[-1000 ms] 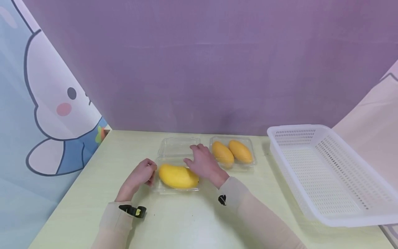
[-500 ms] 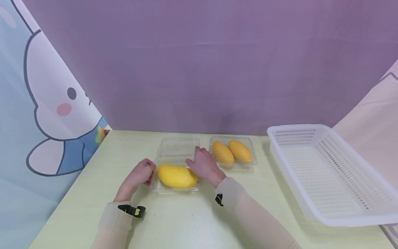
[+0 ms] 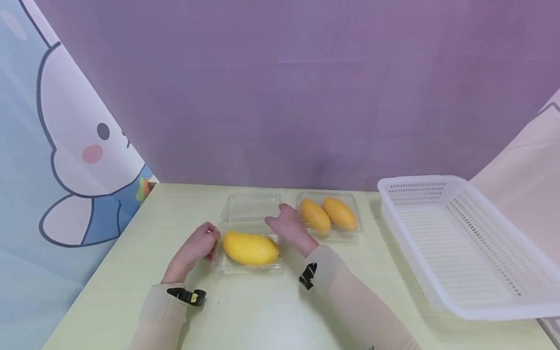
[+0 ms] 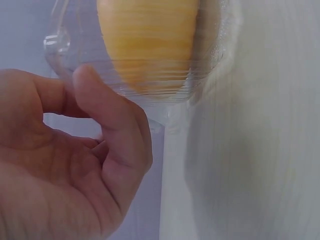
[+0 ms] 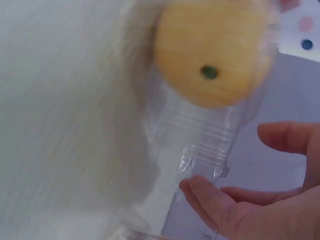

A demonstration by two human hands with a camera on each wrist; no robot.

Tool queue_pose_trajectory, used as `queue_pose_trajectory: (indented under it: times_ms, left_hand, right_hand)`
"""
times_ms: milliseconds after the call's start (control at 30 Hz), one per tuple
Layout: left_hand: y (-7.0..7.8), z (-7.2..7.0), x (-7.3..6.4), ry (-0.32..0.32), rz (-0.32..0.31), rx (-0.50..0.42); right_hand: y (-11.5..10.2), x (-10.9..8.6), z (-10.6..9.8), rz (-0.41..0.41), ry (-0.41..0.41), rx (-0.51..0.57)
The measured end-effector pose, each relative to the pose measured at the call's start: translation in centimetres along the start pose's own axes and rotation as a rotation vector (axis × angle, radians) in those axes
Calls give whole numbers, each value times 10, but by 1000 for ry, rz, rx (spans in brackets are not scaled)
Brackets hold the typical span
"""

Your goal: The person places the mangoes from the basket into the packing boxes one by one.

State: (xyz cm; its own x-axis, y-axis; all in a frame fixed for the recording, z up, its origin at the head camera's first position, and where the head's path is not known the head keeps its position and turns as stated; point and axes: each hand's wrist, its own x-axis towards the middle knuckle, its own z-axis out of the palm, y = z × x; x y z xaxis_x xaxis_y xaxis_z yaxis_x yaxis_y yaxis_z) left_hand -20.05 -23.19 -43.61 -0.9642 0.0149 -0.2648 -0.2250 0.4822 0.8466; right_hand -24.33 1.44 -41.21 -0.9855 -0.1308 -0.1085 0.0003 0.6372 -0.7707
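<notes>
A yellow mango lies in the base of a clear plastic clamshell box, whose lid is folded back behind it. At the box's left end my left hand pinches the rim between thumb and curled index finger, as the left wrist view shows. Near the back right corner of the base is my right hand. In the right wrist view its thumb and fingers are spread apart with nothing between them. The mango's dark stem end faces that side.
A second clear box with two orange mangoes stands right of my right hand. Farther right is a large white perforated basket. A purple backdrop rises behind the pale table.
My right hand's pose at the box's back right corner has shifted slightly, its thumb moving up off the mango's side. The left hand stays at the rim.
</notes>
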Motion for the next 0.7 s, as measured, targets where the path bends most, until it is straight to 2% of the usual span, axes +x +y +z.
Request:
queue_pose_trajectory:
  times_ms: [400, 700]
  left_hand:
    - [0, 0, 0, 6, -1, -5]
    - [-1, -1, 1, 11, 8, -7]
  right_hand:
    - [-5, 4, -7, 45, 75, 209]
    - [-6, 8, -14, 94, 110, 307]
